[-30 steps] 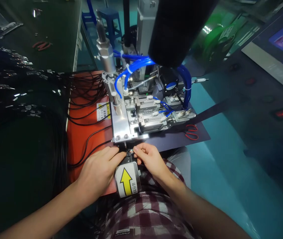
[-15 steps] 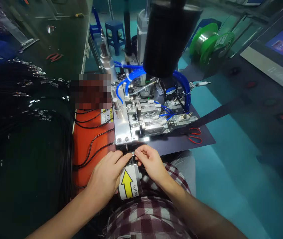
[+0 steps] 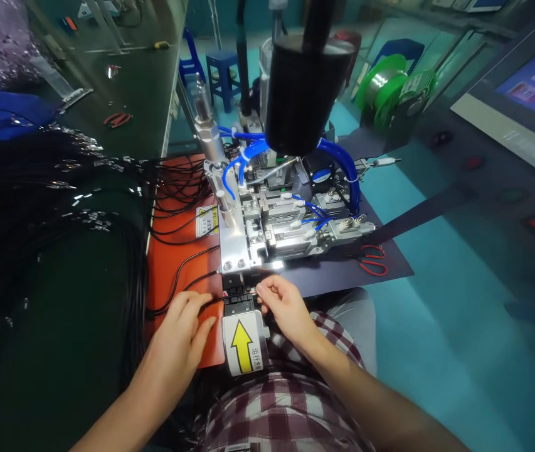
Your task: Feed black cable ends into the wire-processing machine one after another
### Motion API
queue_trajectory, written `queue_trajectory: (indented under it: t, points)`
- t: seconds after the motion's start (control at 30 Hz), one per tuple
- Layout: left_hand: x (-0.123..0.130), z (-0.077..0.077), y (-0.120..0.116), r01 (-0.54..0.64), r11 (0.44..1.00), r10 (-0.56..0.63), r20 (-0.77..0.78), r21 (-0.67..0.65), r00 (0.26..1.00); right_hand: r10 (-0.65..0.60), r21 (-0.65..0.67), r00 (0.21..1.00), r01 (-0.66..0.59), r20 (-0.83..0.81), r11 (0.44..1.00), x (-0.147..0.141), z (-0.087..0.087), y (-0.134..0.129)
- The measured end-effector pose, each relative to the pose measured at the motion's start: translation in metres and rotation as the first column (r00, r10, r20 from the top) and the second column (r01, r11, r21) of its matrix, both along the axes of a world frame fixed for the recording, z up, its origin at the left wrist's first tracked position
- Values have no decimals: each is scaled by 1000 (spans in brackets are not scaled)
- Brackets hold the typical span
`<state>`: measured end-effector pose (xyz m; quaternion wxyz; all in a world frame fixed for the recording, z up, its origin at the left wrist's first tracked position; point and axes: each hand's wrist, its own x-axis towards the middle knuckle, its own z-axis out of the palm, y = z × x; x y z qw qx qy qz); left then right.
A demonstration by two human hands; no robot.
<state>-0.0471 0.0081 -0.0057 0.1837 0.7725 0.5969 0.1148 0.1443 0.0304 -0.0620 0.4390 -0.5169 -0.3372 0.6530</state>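
My right hand (image 3: 283,307) pinches the wire end of a black cable (image 3: 217,299) over a small dark fixture (image 3: 239,306) in front of the machine. The cable lies across this fixture from the left. My left hand (image 3: 180,333) is left of the fixture, its thumb apart from the fingers. Its fingertips are at the cable, and whether they grip it is hard to see. Below the fixture is a white label (image 3: 244,345) with a yellow arrow. Behind both hands stands the metal machine (image 3: 234,242) with blue air tubes.
More black cables (image 3: 177,185) lie over the orange plate (image 3: 164,257), and a large bundle (image 3: 138,314) hangs at the left. Red-handled scissors (image 3: 373,260) rest on the dark plate at right. A black cylinder (image 3: 302,94) hangs above the machine. Green spools (image 3: 387,88) stand behind.
My left hand has drawn back to the left from the fixture, and its thumb has parted from the fingers. The cable across the fixture now shows. My right hand stays pinched. The view has shifted slightly.
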Motion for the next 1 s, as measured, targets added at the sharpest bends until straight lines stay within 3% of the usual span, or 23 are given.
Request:
queue_trajectory:
  t: [0.17, 0.33, 0.43, 0.53, 0.6, 0.73, 1.0]
  points:
    - [-11, 10, -1, -39, 997, 22, -228, -72, 973, 4, 6, 1000, -4, -2, 1000, 1, -3, 0]
    - [-11, 22, 10, 26, 992, -70, -360, -125, 930, 18, 9, 1000, -18, 10, 1000, 2, -4, 0]
    - [-23, 17, 12, 192, 980, -192, -465, -47, 864, 22, 12, 1000, -22, 14, 1000, 2, -4, 1]
    - [-39, 3, 8, 429, 889, -301, -505, 158, 809, 22, 11, 1000, -22, 9, 1000, 2, -3, 1]
    - [-45, -7, 2, 487, 838, -302, -534, 246, 789, 25, 10, 1000, -25, 5, 1000, 2, -3, 1]
    - [-35, -14, -10, 428, 859, -202, -583, 280, 787, 29, 11, 1000, -29, 2, 1000, 3, -2, 1]
    - [-4, -6, -15, 300, 917, -116, -542, 264, 832, 22, 7, 1000, -22, 9, 1000, 2, 0, 1]
